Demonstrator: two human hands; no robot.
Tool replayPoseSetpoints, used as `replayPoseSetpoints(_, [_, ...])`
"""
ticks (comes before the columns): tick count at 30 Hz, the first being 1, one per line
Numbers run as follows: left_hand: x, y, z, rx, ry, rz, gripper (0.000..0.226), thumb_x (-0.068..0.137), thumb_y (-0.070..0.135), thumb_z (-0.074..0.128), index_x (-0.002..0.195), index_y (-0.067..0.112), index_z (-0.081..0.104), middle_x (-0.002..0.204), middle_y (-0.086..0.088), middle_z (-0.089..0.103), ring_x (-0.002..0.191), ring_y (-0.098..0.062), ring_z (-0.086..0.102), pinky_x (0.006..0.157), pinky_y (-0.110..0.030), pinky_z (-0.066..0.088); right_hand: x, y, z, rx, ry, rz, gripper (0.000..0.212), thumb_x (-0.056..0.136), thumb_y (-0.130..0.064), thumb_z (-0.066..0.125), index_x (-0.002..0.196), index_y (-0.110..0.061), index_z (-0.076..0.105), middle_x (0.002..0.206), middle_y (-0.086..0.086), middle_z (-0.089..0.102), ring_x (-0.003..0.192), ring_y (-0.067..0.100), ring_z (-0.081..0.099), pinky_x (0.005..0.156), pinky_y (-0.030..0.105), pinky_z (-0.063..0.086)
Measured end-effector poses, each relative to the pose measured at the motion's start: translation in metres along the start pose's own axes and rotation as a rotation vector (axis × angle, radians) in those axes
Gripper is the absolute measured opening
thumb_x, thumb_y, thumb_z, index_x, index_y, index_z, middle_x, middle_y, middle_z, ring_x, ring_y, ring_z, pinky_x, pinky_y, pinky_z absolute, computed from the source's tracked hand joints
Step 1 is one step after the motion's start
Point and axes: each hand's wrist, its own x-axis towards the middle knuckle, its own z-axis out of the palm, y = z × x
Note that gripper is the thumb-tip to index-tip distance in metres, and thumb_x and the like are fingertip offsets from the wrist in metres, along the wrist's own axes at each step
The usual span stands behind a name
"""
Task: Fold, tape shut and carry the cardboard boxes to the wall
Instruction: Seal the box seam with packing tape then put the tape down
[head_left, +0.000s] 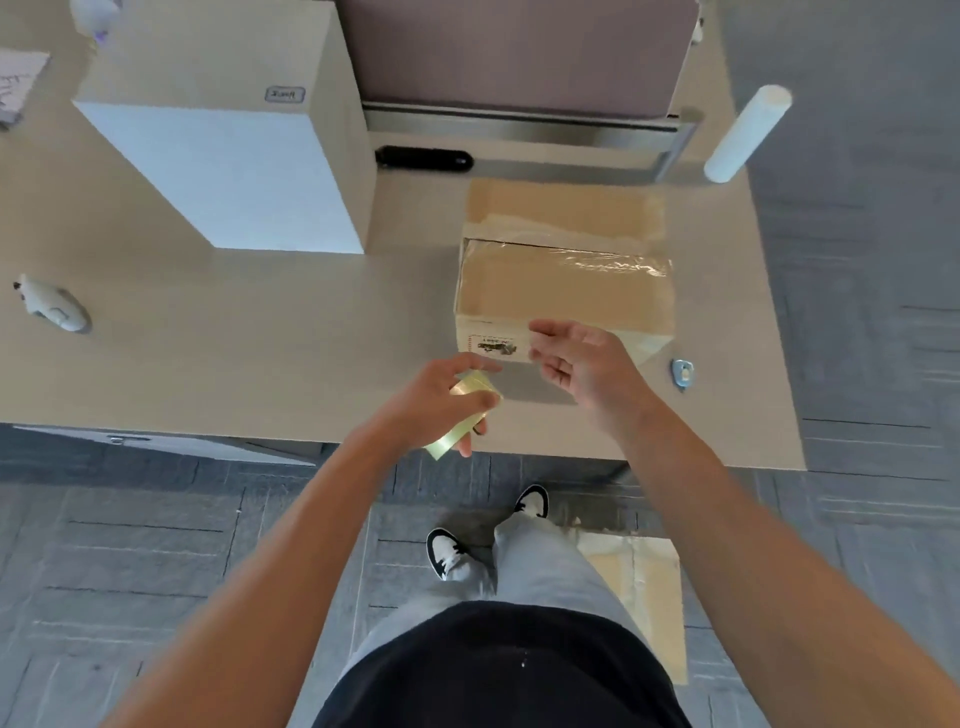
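Note:
A brown cardboard box (563, 291) lies on the desk (249, 343) at the right, its top flaps folded down and glossy clear tape across its far seam. A printed label shows on its near side. My left hand (447, 400) grips a roll of clear yellowish tape (462, 415) just in front of the box's near left corner. My right hand (576, 364) hovers with fingers apart and nothing in it at the box's near side, close to the label. A flat piece of cardboard (644, 597) lies on the floor by my right leg.
A tall white-fronted cabinet (234, 171) stands on the desk at back left. A black oblong object (423, 158) lies behind the box, a white roll (748, 132) at the desk's back right, a small blue tool (682, 372) right of the box, and a white device (52, 309) at far left.

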Motion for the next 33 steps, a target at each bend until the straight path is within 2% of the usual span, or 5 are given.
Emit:
replayPoseSetpoints(7, [0.044, 0.047, 0.028, 0.230, -0.017, 0.097, 0.039, 0.088, 0.027, 0.073, 0.126, 0.035, 0.066, 0.100, -0.006, 0.074, 0.069, -0.037, 0.074, 0.064, -0.054, 0.063, -0.011, -0.027, -0.060, -0.242, 0.147, -0.180, 0.020, 0.092, -0.015, 0.077, 0.111, -0.018, 0.077, 0.080, -0.010, 0.073, 0.071, 0.003, 0.063, 0.085, 0.025, 0.052])
replayPoseSetpoints(15, [0.084, 0.101, 0.053, 0.445, -0.010, 0.133, 0.053, 0.088, 0.028, 0.075, 0.139, 0.036, 0.061, 0.114, -0.004, 0.075, 0.065, -0.022, 0.075, 0.067, -0.039, 0.064, 0.001, -0.059, -0.112, -0.210, 0.182, -0.148, 0.006, 0.089, -0.005, 0.076, 0.093, -0.010, 0.075, 0.080, 0.003, 0.071, 0.074, 0.013, 0.064, 0.072, 0.025, 0.050])
replayPoseSetpoints(22, [0.113, 0.131, 0.083, 0.509, 0.159, 0.136, 0.072, 0.084, 0.046, 0.081, 0.148, 0.038, 0.049, 0.115, 0.002, 0.057, 0.118, -0.014, 0.055, 0.101, -0.038, 0.051, 0.030, -0.072, -0.144, -0.184, 0.321, -0.136, 0.012, 0.086, -0.006, 0.073, 0.085, -0.018, 0.071, 0.081, 0.001, 0.073, 0.076, 0.013, 0.068, 0.071, 0.025, 0.047])
replayPoseSetpoints(29, [0.134, 0.140, 0.097, 0.540, 0.159, 0.257, 0.068, 0.081, 0.036, 0.086, 0.139, 0.031, 0.051, 0.101, 0.029, 0.051, 0.102, -0.006, 0.051, 0.083, -0.024, 0.036, 0.048, -0.072, -0.175, -0.096, 0.510, -0.134, 0.008, 0.088, -0.006, 0.073, 0.089, -0.014, 0.075, 0.081, 0.001, 0.074, 0.069, 0.013, 0.074, 0.063, 0.022, 0.050])
replayPoseSetpoints(33, [0.155, 0.140, 0.093, 0.536, 0.156, 0.328, 0.054, 0.079, 0.033, 0.085, 0.122, 0.031, 0.053, 0.102, 0.025, 0.055, 0.094, -0.012, 0.055, 0.078, -0.031, 0.041, 0.058, -0.069, -0.182, 0.042, 0.545, -0.056, 0.008, 0.090, -0.006, 0.071, 0.093, -0.012, 0.075, 0.086, 0.000, 0.073, 0.067, 0.010, 0.072, 0.060, 0.020, 0.050])
